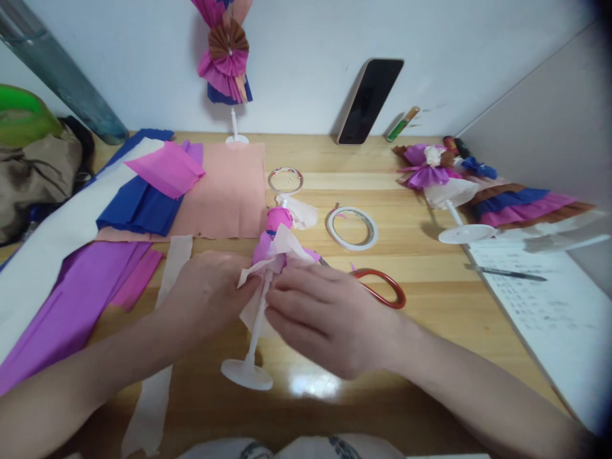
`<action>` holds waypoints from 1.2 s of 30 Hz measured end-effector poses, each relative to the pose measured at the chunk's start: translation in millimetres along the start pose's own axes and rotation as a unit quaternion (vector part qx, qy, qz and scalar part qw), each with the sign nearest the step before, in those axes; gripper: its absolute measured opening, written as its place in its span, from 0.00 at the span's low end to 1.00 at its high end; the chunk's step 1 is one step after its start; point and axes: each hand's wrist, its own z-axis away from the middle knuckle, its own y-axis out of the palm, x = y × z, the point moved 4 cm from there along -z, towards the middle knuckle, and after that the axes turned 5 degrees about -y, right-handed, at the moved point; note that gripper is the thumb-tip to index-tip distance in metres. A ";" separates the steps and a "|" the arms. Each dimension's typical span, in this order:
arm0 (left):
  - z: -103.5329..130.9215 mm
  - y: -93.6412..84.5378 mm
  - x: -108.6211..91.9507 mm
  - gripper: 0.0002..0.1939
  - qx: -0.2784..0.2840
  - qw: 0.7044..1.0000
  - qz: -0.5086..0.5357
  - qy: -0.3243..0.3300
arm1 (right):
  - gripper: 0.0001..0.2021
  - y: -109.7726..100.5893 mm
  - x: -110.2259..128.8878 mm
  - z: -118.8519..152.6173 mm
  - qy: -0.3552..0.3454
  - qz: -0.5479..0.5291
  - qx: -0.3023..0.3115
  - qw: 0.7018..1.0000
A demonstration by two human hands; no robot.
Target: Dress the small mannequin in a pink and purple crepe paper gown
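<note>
A small paper-dressed form with a pink crepe top [279,219] and purple crepe below it rests on a white stand [257,324], tilted with its round base toward me. White crepe paper [282,250] is bunched around its lower part. My left hand [208,287] is closed, its fingertips pinching the white crepe from the left. From the right, my right hand [329,312] is closed on the same paper beside the stem; its thumb is partly hidden. Red-handled scissors [394,293] lie just behind my right hand, their blades mostly covered.
A roll of white tape [352,228] and a wire ring [285,180] lie behind the form. Crepe sheets [138,210] pile up at left. Finished paper dresses stand at the back [228,64] and right [433,169]. A phone [370,102] leans on the wall; a pen [514,274] lies on a notebook.
</note>
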 end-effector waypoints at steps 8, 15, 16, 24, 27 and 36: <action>-2.3 -2.5 5.3 0.24 -0.039 0.999 -0.024 0.004 | 0.10 40.5 10.2 5.6 -0.035 0.038 0.154 0.987; -7.3 -9.4 7.5 0.20 -0.032 0.999 -0.004 -0.009 | 0.11 31.8 4.9 4.5 -0.003 0.018 0.119 0.993; -7.7 -8.9 8.7 0.20 -0.027 0.999 -0.014 -0.012 | 0.12 32.0 4.5 4.7 0.002 0.013 0.115 0.993; -12.1 -6.9 14.6 0.22 -0.024 0.995 -0.097 -0.020 | 0.14 35.8 6.2 8.4 0.034 -0.019 0.098 0.994; -13.2 -5.2 16.7 0.21 -0.031 0.994 -0.104 -0.019 | 0.14 33.2 5.9 7.6 0.041 -0.023 0.087 0.995; -13.7 -4.0 18.4 0.17 -0.013 0.986 -0.156 -0.064 | 0.19 31.9 3.0 5.6 0.097 -0.066 0.069 0.991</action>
